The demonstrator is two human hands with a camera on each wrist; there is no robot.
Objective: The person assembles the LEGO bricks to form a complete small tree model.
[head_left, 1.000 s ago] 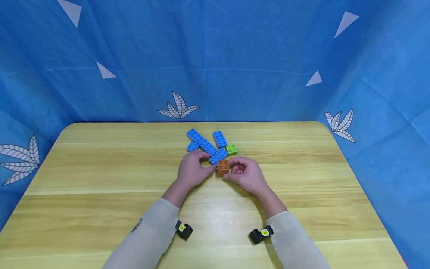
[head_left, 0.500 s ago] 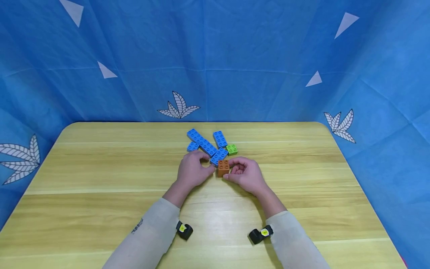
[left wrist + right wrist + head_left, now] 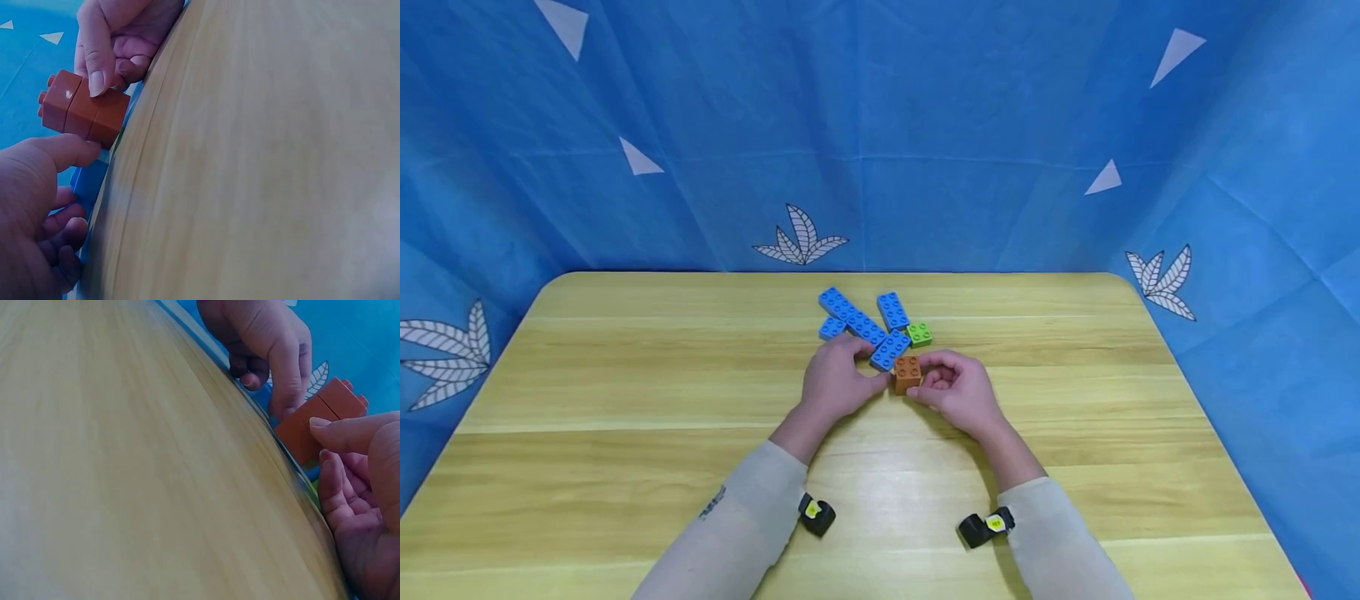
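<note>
An orange-brown stack of toy building bricks (image 3: 907, 376) stands on the table near the middle in the head view. My right hand (image 3: 962, 392) pinches it from the right, thumb on the near side and index finger farther back. From the left, my left hand (image 3: 838, 379) reaches in with its thumb at the stack's left side; its index finger is near a blue brick (image 3: 891, 350) just behind the stack. In the left wrist view, seams divide the orange-brown stack (image 3: 84, 109) into layers. A green brick (image 3: 919, 335) lies behind the right hand.
More blue bricks lie farther back: a long row (image 3: 852, 317), a small one (image 3: 832, 327) beside it and another (image 3: 892, 310) to the right. All rest on a wooden table (image 3: 625, 375). A blue patterned cloth (image 3: 962, 125) hangs behind it.
The orange-brown stack has shifted slightly to the right, along with both hands. A narrow gap between the left thumb and the stack half a second ago has closed.
</note>
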